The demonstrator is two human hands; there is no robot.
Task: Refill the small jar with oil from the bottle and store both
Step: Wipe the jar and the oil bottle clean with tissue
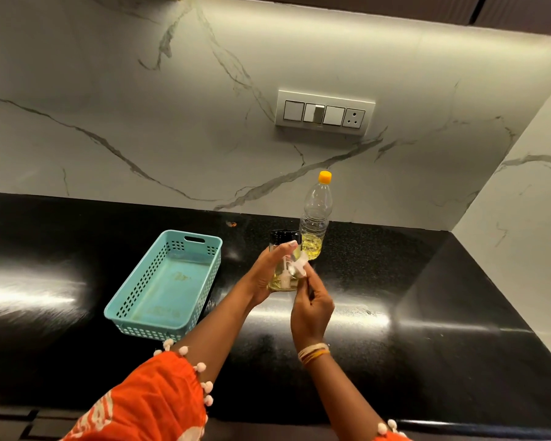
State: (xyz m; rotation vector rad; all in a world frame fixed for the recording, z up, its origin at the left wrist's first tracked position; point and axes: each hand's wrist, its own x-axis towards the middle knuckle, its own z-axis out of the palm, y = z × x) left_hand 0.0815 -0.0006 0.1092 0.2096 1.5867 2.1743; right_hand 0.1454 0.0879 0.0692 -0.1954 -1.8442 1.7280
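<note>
A small clear jar [287, 281] with a black lid stands on the black counter, a little yellow oil at its bottom. My left hand [269, 270] wraps around the jar's left side. My right hand [310, 305] pinches a small white piece [296, 267] against the jar's front; what that piece is stays unclear. Just behind the jar, a clear plastic oil bottle [314, 224] with an orange cap stands upright, oil filling its lower part.
A teal perforated basket [131, 308] lies empty on the counter [411, 313] to the left of the jar. A marble backsplash with a switch panel [325, 113] rises behind. A side wall closes the counter on the right.
</note>
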